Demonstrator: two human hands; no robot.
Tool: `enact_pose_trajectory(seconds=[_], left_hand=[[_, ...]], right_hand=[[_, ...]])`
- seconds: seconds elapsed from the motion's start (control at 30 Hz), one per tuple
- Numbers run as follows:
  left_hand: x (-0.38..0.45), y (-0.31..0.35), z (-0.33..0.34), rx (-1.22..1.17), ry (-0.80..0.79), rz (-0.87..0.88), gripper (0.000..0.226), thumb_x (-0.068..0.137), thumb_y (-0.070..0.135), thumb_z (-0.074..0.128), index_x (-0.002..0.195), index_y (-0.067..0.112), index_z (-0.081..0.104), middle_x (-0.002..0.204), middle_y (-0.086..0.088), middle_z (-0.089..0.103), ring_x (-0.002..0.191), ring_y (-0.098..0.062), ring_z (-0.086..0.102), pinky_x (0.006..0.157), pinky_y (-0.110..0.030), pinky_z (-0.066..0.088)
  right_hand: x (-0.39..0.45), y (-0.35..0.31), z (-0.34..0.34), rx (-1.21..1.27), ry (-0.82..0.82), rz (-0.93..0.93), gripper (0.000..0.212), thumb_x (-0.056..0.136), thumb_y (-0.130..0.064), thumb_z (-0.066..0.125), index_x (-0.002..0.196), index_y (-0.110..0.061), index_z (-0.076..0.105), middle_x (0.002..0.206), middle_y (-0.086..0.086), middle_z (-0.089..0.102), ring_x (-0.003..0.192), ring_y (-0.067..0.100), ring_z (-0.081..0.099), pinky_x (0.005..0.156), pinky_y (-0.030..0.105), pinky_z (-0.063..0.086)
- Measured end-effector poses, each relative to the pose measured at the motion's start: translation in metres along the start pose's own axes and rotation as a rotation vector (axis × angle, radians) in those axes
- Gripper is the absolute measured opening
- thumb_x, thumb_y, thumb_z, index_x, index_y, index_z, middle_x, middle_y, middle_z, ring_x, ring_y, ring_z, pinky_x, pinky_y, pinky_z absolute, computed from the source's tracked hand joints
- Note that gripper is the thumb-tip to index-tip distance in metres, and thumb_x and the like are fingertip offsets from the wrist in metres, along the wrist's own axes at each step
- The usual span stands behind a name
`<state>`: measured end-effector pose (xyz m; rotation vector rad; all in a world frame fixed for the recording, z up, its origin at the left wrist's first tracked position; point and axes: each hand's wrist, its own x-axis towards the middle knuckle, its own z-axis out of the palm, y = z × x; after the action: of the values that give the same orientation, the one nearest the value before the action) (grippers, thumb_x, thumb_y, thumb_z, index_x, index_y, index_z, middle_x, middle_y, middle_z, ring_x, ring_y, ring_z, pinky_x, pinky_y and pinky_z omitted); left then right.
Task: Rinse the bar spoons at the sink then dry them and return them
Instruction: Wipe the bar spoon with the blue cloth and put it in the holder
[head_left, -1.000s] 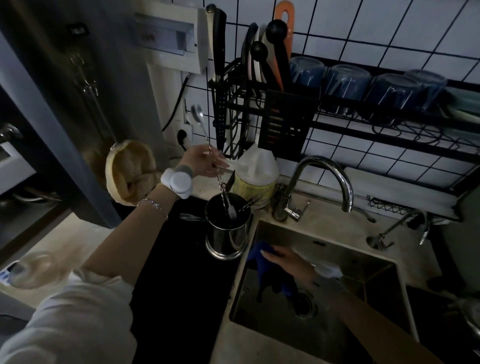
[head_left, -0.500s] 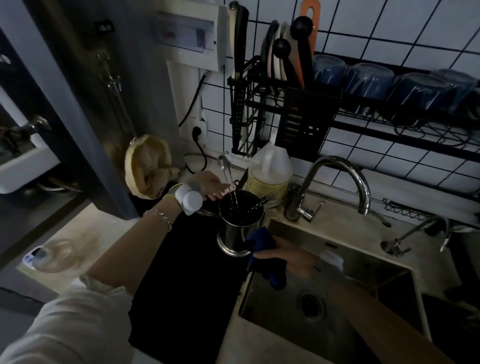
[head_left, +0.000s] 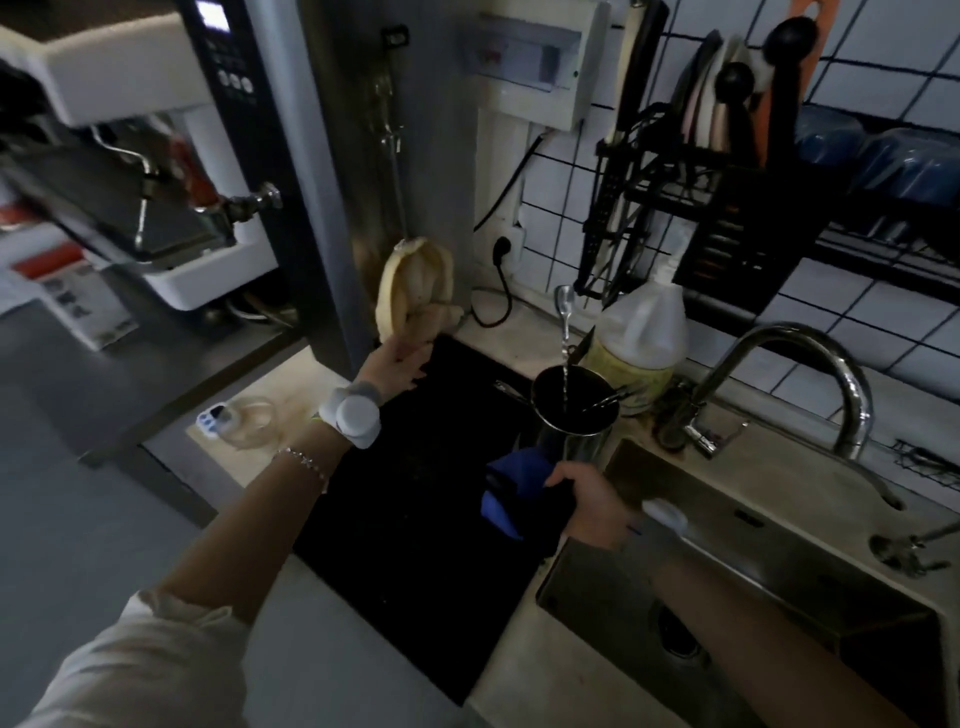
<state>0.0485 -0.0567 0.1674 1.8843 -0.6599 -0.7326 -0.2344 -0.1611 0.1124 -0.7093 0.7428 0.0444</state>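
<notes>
A bar spoon (head_left: 565, 332) stands upright in the steel cup (head_left: 574, 415) on the desk (head_left: 291, 379) beside the sink (head_left: 779, 566). Left hand (head_left: 397, 358) hangs relaxed, empty; right hand (head_left: 592, 501) grips a blue cloth (head_left: 511, 488). The jug's (head_left: 641, 332) label is seemingly unreadable

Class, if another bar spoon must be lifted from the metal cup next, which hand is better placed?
Left. The left hand is open and free beside the metal cup, while the right hand grips the blue cloth.

I can't read any text here; the machine's small lit display (head_left: 213, 15) is too blurred to make out.
</notes>
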Motion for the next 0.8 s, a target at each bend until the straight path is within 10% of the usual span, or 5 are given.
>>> enact_pose_trajectory(seconds=[0.1,0.33,0.53,0.8], left_hand=[[-0.024,-0.038,-0.006,-0.054,-0.045,-0.188,0.023,0.096,0.039,0.045,0.089,0.019,0.051,0.101,-0.007,0.062,0.074,-0.015,0.061,0.076,-0.037,0.054],[-0.074,-0.092,0.029,-0.063,-0.381,-0.37,0.047,0.091,0.059,0.036,0.11,0.022,0.058,0.093,0.001,0.063,0.078,-0.014,0.063,0.069,-0.026,0.055],[-0.074,-0.106,0.031,-0.242,-0.273,-0.348,0.017,0.089,0.03,0.061,0.081,0.018,0.051,0.077,-0.002,0.055,0.066,-0.013,0.06,0.063,-0.029,0.058],[-0.06,-0.128,0.031,-0.01,-0.208,-0.328,0.034,0.081,0.017,0.073,0.102,0.012,0.047,0.114,-0.012,0.05,0.101,-0.036,0.063,0.057,-0.041,0.058]], right_hand=[[0.002,0.009,0.027,-0.001,0.061,0.058,0.008,0.074,-0.012,0.048,0.075,-0.007,0.055,0.068,0.008,0.058,0.065,0.022,0.06,0.067,0.032,0.045],[0.021,0.025,0.07,0.131,0.163,0.042,0.014,0.087,-0.012,0.04,0.085,-0.008,0.054,0.086,0.013,0.055,0.075,0.026,0.055,0.073,0.034,0.044],[0.035,0.034,0.072,0.083,0.168,-0.006,0.024,0.079,-0.011,0.046,0.091,0.001,0.062,0.094,0.019,0.064,0.085,0.032,0.063,0.084,0.036,0.046],[0.053,0.054,0.044,-0.114,0.182,0.015,0.023,0.098,0.003,0.037,0.097,-0.006,0.058,0.095,0.013,0.061,0.082,0.022,0.06,0.071,0.033,0.048]])
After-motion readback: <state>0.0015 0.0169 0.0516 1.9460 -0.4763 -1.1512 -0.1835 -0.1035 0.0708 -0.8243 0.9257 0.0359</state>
